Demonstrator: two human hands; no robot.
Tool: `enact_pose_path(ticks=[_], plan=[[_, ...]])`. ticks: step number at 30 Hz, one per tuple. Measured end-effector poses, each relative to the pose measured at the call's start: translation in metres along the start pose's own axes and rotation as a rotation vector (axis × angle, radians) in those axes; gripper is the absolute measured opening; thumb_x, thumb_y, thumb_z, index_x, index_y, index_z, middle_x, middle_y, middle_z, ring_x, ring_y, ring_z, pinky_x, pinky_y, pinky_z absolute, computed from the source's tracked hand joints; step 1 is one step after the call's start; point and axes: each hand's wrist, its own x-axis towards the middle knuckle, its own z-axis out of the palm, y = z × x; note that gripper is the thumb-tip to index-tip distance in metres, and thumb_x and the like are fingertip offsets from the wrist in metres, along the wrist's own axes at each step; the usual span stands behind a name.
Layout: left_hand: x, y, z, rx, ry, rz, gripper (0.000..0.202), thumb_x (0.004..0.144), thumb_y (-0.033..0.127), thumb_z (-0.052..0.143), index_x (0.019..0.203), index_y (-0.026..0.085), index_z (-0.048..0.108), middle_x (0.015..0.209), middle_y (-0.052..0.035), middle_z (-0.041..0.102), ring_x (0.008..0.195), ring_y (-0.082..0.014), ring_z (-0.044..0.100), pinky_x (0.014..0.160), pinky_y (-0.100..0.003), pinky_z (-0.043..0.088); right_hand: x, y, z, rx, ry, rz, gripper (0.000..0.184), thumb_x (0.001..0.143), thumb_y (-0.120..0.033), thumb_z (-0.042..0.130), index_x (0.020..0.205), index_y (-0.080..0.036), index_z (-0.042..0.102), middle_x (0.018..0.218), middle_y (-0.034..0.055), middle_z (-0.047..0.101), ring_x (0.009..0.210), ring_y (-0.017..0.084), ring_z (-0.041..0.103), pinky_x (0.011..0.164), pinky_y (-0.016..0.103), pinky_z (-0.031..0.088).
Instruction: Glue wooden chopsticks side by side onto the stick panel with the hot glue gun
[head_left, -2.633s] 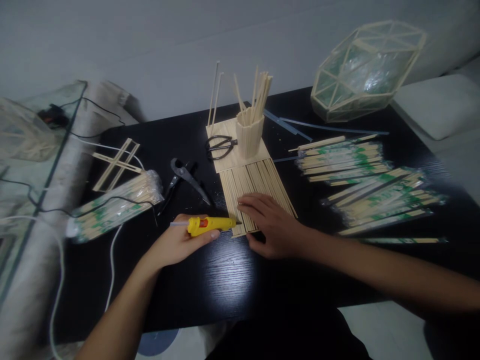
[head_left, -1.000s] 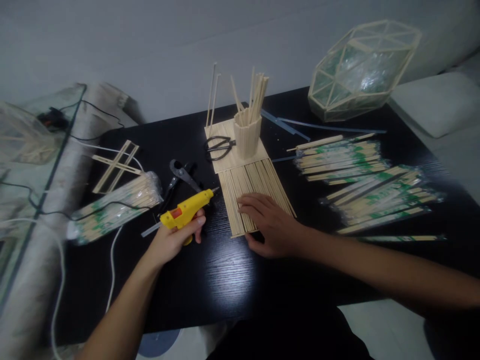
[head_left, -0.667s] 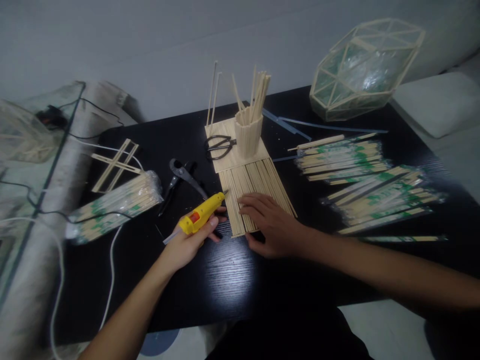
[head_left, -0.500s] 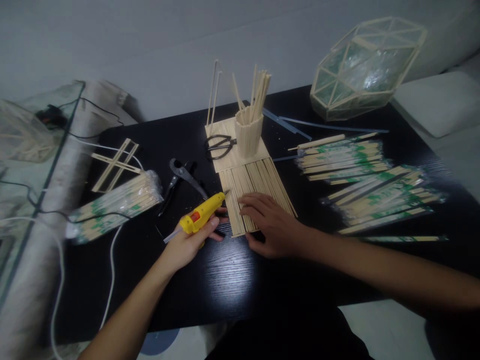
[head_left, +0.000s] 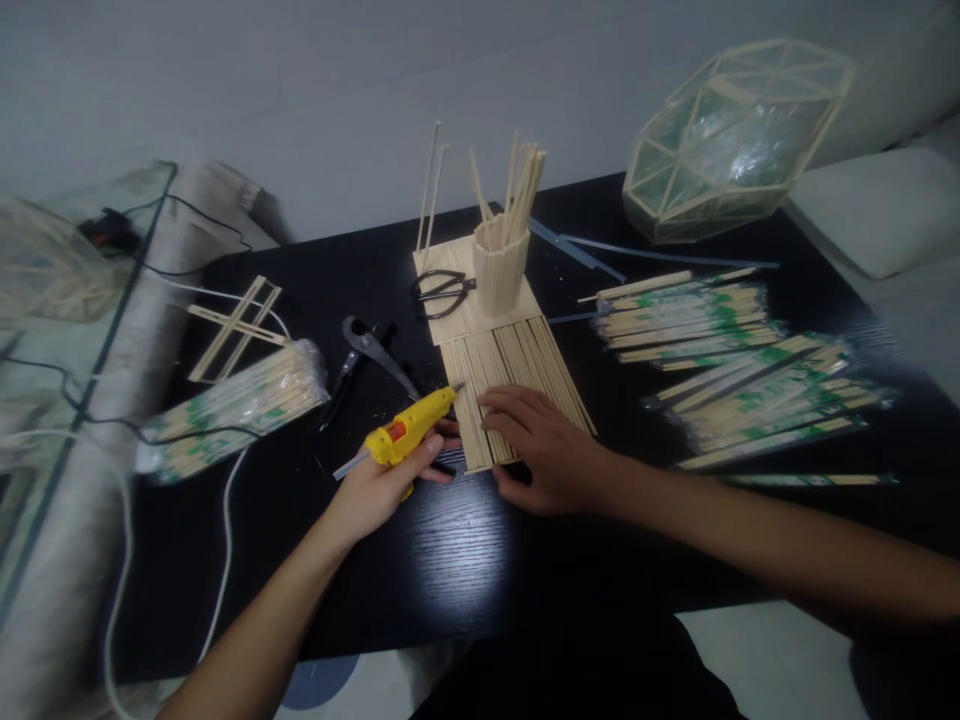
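- Glue gun (head_left: 409,432), bright yellow, sat in the left hand (head_left: 379,487): fingers were wrapped round its grip, and the nozzle pointed up and right at the left edge of the stick mat (head_left: 525,360), right at it or touching.
- Over to the right hand (head_left: 544,450): it lay flat with fingers spread on the near end of the mat, pressing down and gripping nothing.
- The mat was a row of thin pale sticks laid side by side in the middle of the black worktop (head_left: 450,570). Its far end met a wooden board (head_left: 457,322) carrying a stick cup (head_left: 499,272) and scissors (head_left: 439,292).
- The gun looked light, stiff and plastic, an easy one-hand hold. It was best taken by the handle, well back from the metal tip, which was probably hot.
- The mat looked light and fragile, with sticks thin enough to slide apart or snap. A flat palm from above suited it better than a pinch at the edge.
- Pliers (head_left: 371,350) lay just left of the nozzle, with a wrapped bundle (head_left: 232,410) further left.
- Chopstick packs (head_left: 735,370) were spread on the right, and a faceted frame (head_left: 735,135) stood at the far corner.
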Motion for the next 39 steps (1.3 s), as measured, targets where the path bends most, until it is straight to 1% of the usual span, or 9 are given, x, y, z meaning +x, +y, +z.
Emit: enact_pose_path(ticks=[3, 7, 10, 16, 20, 28, 33, 39], plan=[[0.0001, 0.0002, 0.0007, 0.001, 0.013, 0.007, 0.045, 0.099, 0.051, 0.079, 0.127, 0.014, 0.079, 0.135, -0.0198, 0.079, 0.107, -0.034, 0.084, 0.073, -0.036, 0.076, 0.0, -0.0001, -0.0001, 0.004, -0.004, 0.004, 0.04, 0.089, -0.021, 0.066, 0.129, -0.016, 0.06, 0.145, 0.0247, 0.063, 0.144, 0.041, 0.056, 0.119, 0.066, 0.052], [0.0002, 0.0015, 0.0011, 0.013, 0.02, 0.014, 0.046, 0.101, 0.047, 0.078, 0.132, 0.015, 0.077, 0.142, -0.0202, 0.076, 0.107, -0.0335, 0.084, 0.071, -0.034, 0.076, 0.0, 0.0002, 0.0003, -0.013, 0.006, -0.002, 0.037, 0.089, -0.021, 0.065, 0.126, -0.016, 0.06, 0.143, 0.0239, 0.064, 0.143, 0.04, 0.058, 0.119, 0.063, 0.053], [0.0001, 0.0024, 0.0011, 0.012, 0.011, 0.014, 0.047, 0.101, 0.047, 0.076, 0.135, 0.015, 0.075, 0.144, -0.0203, 0.074, 0.109, -0.0337, 0.084, 0.07, -0.033, 0.076, 0.0002, 0.0004, 0.0006, -0.023, 0.011, -0.013, 0.037, 0.088, -0.021, 0.066, 0.124, -0.014, 0.061, 0.143, 0.0248, 0.064, 0.142, 0.041, 0.059, 0.119, 0.062, 0.053], [-0.0004, 0.002, 0.001, -0.008, 0.008, 0.001, 0.049, 0.1, 0.051, 0.078, 0.133, 0.014, 0.076, 0.144, -0.0203, 0.074, 0.108, -0.0338, 0.084, 0.073, -0.035, 0.077, 0.0007, -0.0003, -0.0005, -0.028, 0.013, -0.009, 0.037, 0.088, -0.021, 0.065, 0.125, -0.015, 0.06, 0.143, 0.0238, 0.065, 0.142, 0.04, 0.059, 0.119, 0.062, 0.054], [-0.0007, 0.0009, 0.0011, -0.015, 0.016, -0.001, 0.05, 0.099, 0.051, 0.079, 0.133, 0.014, 0.076, 0.144, -0.0201, 0.074, 0.114, -0.0353, 0.083, 0.072, -0.033, 0.077, 0.0008, -0.0002, -0.0002, -0.028, 0.003, -0.012, 0.037, 0.088, -0.02, 0.066, 0.124, -0.015, 0.06, 0.143, 0.0243, 0.065, 0.143, 0.04, 0.059, 0.119, 0.062, 0.054], [-0.0003, 0.0015, 0.0009, -0.013, -0.007, 0.021, 0.05, 0.101, 0.05, 0.077, 0.136, 0.014, 0.075, 0.144, -0.0197, 0.074, 0.112, -0.0354, 0.084, 0.069, -0.031, 0.076, 0.0, 0.0008, 0.0009, -0.024, 0.01, -0.021, 0.039, 0.088, -0.02, 0.067, 0.127, -0.015, 0.06, 0.143, 0.025, 0.065, 0.143, 0.041, 0.059, 0.119, 0.064, 0.054], [-0.0002, 0.0023, 0.0005, 0.0, -0.013, 0.02, 0.047, 0.102, 0.047, 0.075, 0.136, 0.014, 0.075, 0.147, -0.0201, 0.073, 0.114, -0.036, 0.084, 0.068, -0.031, 0.076, 0.0001, 0.0004, 0.0007, -0.03, 0.005, -0.013, 0.039, 0.089, -0.02, 0.067, 0.127, -0.015, 0.06, 0.144, 0.0249, 0.065, 0.144, 0.041, 0.059, 0.12, 0.063, 0.053], [0.0, 0.0017, 0.0003, 0.001, -0.014, 0.018, 0.048, 0.102, 0.047, 0.076, 0.137, 0.014, 0.074, 0.148, -0.0205, 0.072, 0.112, -0.0344, 0.084, 0.068, -0.03, 0.076, 0.0001, 0.0006, 0.0016, -0.04, 0.02, -0.026, 0.038, 0.088, -0.02, 0.066, 0.125, -0.013, 0.061, 0.144, 0.0255, 0.065, 0.143, 0.041, 0.059, 0.12, 0.062, 0.054]])
